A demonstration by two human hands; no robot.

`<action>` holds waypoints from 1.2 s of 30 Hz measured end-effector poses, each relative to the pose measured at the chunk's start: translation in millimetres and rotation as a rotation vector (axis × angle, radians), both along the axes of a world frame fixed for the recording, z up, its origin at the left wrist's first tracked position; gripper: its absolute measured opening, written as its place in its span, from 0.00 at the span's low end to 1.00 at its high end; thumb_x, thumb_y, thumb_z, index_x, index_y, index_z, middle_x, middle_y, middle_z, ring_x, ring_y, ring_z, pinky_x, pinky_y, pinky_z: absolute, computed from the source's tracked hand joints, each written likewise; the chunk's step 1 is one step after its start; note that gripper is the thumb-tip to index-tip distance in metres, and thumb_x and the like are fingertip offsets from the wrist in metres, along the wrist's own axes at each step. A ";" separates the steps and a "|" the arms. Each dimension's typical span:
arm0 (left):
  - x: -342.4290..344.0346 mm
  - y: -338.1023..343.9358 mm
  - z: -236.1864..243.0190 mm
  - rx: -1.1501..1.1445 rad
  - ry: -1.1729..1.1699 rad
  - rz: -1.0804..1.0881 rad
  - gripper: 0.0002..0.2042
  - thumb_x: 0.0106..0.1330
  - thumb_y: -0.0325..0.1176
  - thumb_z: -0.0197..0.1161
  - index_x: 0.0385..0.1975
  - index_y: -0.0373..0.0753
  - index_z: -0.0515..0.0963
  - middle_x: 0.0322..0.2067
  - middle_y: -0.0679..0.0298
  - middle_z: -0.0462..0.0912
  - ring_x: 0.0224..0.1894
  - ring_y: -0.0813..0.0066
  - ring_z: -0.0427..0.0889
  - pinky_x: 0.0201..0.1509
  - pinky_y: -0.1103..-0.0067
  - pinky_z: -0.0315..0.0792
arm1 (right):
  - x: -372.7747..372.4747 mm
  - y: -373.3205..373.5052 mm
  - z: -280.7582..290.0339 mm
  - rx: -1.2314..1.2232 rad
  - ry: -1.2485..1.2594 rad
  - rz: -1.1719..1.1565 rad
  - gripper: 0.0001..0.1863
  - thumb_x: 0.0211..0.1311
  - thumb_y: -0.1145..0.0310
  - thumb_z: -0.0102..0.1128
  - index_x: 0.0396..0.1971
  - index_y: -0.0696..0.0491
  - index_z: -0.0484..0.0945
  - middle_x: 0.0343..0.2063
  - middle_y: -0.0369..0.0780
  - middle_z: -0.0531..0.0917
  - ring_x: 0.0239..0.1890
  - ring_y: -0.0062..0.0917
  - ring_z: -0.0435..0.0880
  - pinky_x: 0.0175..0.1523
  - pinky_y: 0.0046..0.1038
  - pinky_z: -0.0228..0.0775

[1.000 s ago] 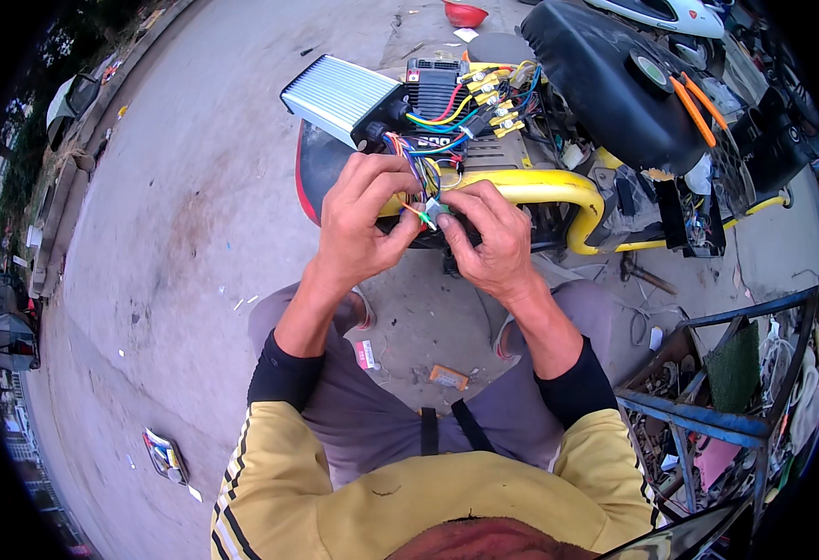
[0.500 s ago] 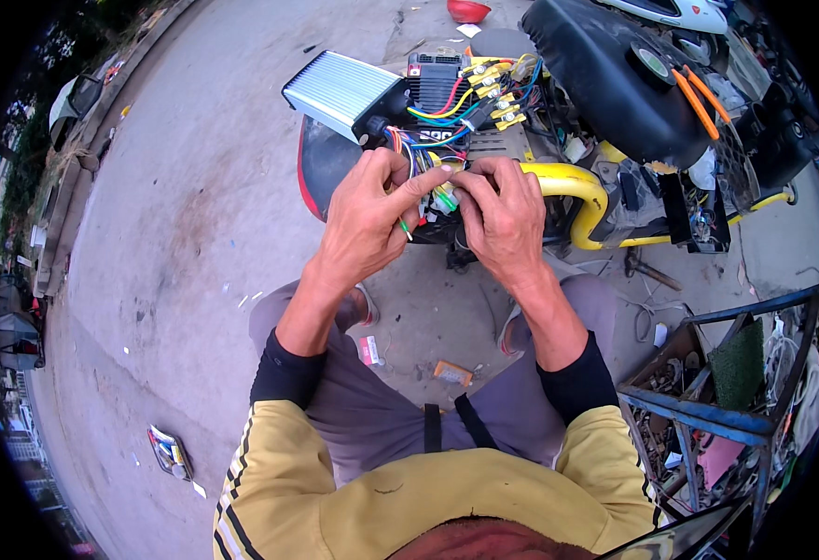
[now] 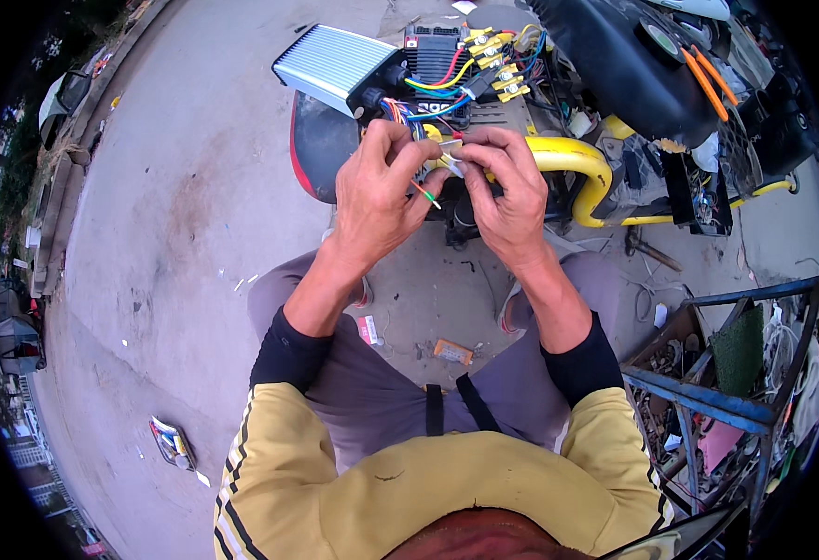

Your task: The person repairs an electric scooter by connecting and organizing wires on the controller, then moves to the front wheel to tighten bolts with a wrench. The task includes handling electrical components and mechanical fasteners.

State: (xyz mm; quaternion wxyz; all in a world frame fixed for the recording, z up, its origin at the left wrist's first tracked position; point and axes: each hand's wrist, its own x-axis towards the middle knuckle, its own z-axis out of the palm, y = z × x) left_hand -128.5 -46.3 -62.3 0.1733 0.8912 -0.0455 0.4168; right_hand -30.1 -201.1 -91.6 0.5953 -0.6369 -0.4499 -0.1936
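The finned box [image 3: 335,63] is silver, ridged in parallel lines; the cables [image 3: 441,86] beside it show red, yellow, green and blue. The connector [image 3: 453,166] is white, the thin wire [image 3: 425,194] orange and green, the bent tube [image 3: 582,168] yellow. Mustard sleeves [image 3: 274,439] carry black-and-white stripes.

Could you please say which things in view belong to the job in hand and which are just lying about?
Seemingly in the job:
- white connector between left hand and right hand
- multicoloured wires
- silver finned controller

Apparently lying about:
- hammer
- red-and-white packet
- orange box
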 end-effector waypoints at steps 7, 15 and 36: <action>2.2 -4.9 -1.7 0.041 0.004 -0.020 0.16 0.60 0.22 0.77 0.49 0.38 0.87 0.43 0.62 0.77 0.45 0.69 0.82 0.44 0.77 0.77 | 10.7 -5.3 3.7 0.030 -0.248 -0.018 0.17 0.59 0.84 0.71 0.47 0.57 0.83 0.43 0.43 0.87 0.33 0.31 0.86 0.37 0.28 0.78; 5.9 -0.4 -5.6 -0.125 -0.023 -0.111 0.11 0.57 0.19 0.76 0.37 0.35 0.83 0.34 0.61 0.69 0.34 0.68 0.73 0.35 0.75 0.69 | 5.3 -3.1 0.4 0.005 0.064 0.068 0.16 0.59 0.85 0.70 0.47 0.58 0.83 0.42 0.42 0.86 0.34 0.25 0.84 0.38 0.24 0.77; 5.0 1.4 -0.6 -0.232 -0.021 -0.160 0.12 0.61 0.19 0.72 0.44 0.36 0.84 0.38 0.60 0.84 0.36 0.63 0.86 0.37 0.71 0.80 | 5.0 -2.9 3.5 -0.092 0.355 0.182 0.11 0.67 0.78 0.68 0.48 0.58 0.84 0.36 0.42 0.90 0.38 0.27 0.92 0.44 0.28 0.81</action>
